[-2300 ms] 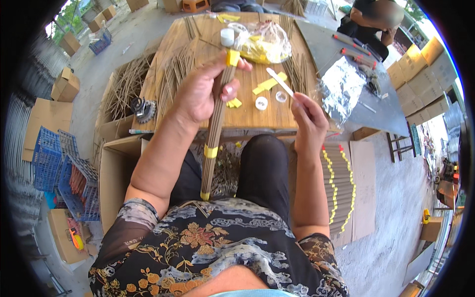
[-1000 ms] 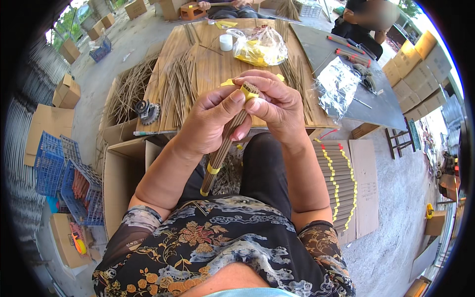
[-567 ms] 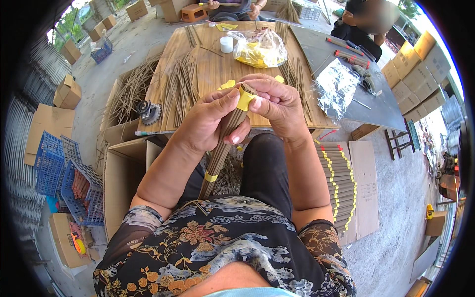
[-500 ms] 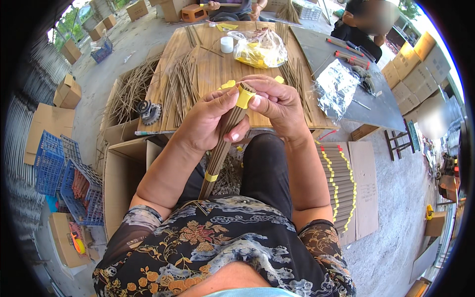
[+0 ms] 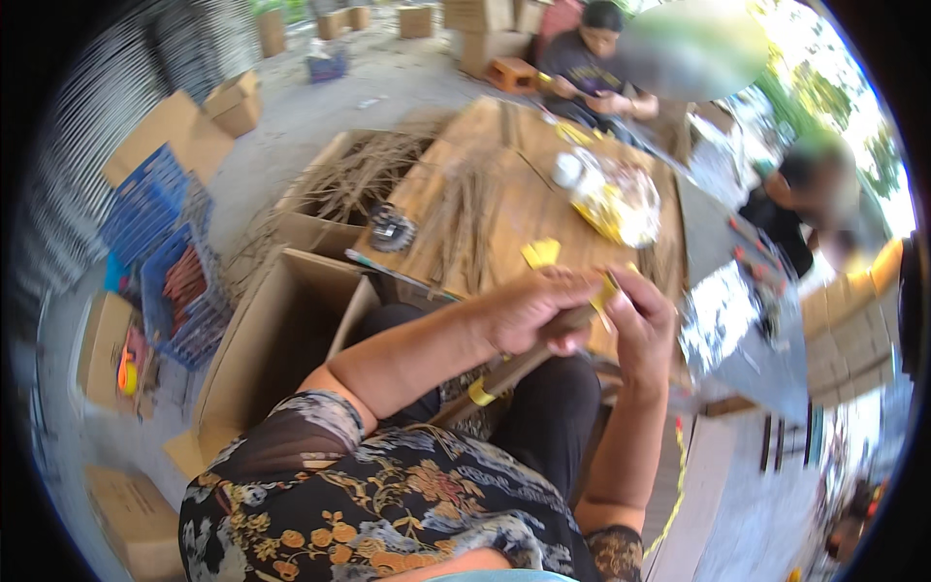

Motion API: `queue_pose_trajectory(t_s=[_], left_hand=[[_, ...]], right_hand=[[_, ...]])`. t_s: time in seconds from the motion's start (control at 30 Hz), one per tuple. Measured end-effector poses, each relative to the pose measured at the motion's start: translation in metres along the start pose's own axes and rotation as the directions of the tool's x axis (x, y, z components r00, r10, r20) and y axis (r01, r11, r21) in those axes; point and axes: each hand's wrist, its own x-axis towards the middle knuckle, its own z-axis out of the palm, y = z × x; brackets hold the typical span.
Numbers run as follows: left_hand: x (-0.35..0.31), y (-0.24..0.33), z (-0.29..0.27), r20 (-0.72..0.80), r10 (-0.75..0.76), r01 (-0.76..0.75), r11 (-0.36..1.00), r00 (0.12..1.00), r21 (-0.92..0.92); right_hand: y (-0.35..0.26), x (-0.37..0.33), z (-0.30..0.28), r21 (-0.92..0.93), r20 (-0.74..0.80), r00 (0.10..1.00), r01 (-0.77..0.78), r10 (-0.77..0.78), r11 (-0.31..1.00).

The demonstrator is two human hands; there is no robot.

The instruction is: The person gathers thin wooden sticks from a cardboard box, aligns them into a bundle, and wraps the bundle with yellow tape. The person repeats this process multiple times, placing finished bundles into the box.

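Observation:
A bundle of thin brown sticks (image 5: pixel 524 367) slants up from my lap over my dark trousers. A yellow band (image 5: pixel 480 392) circles its lower part. My left hand (image 5: pixel 543 308) is closed round the upper part of the bundle. At the top end, my right hand (image 5: pixel 642 312) pinches a yellow strip (image 5: pixel 605 291) against the sticks with thumb and fingers. Motion blur hides whether the strip goes all the way round. Another yellow piece (image 5: pixel 541 253) shows just beyond my left fingers; whether it touches them I cannot tell.
The wooden table (image 5: pixel 524 209) ahead bears loose sticks (image 5: pixel 464 223), a white cup (image 5: pixel 566 170) and a plastic bag with yellow contents (image 5: pixel 621 204). Cardboard boxes (image 5: pixel 281 339) and blue crates (image 5: pixel 184 291) stand left. Foil (image 5: pixel 720 315) lies right. Two people sit across the table.
The view has swung leftward and tilted, shifting the table right in the picture. Both hands stay at the bundle's upper end. More of the person across the table now shows.

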Motion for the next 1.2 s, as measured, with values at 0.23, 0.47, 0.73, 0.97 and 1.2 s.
queue_pose_trajectory(t_s=[0.23, 0.47, 0.73, 0.97, 1.2], left_hand=[[-0.002, 0.005, -0.003, 0.068, 0.026, -0.022, 0.997, 0.997, -0.067], [-0.002, 0.007, 0.001, 0.061, 0.017, -0.017, 1.0, 0.998, -0.006], [0.001, 0.035, -0.004, -0.009, 0.201, -0.197, 0.967, 0.98, 0.159], [0.011, 0.077, -0.029, -0.045, 0.541, -0.526, 0.831, 0.84, 0.179], [-0.004, 0.079, -0.035, -0.187, 0.544, -0.477, 0.823, 0.818, 0.309]], right_hand=[[0.018, 0.01, -0.009, 0.086, 0.108, 0.984, 0.13, -0.139, 0.988], [0.023, 0.007, -0.012, 0.189, 0.125, 0.984, 0.103, -0.128, 0.977], [0.037, 0.016, 0.002, 0.338, 0.048, 0.991, 0.1, -0.124, 0.936], [0.07, -0.033, 0.034, 0.325, 0.338, 0.921, -0.307, 0.194, 0.894], [0.061, -0.044, 0.043, 0.319, 0.386, 0.87, -0.437, 0.306, 0.841]])
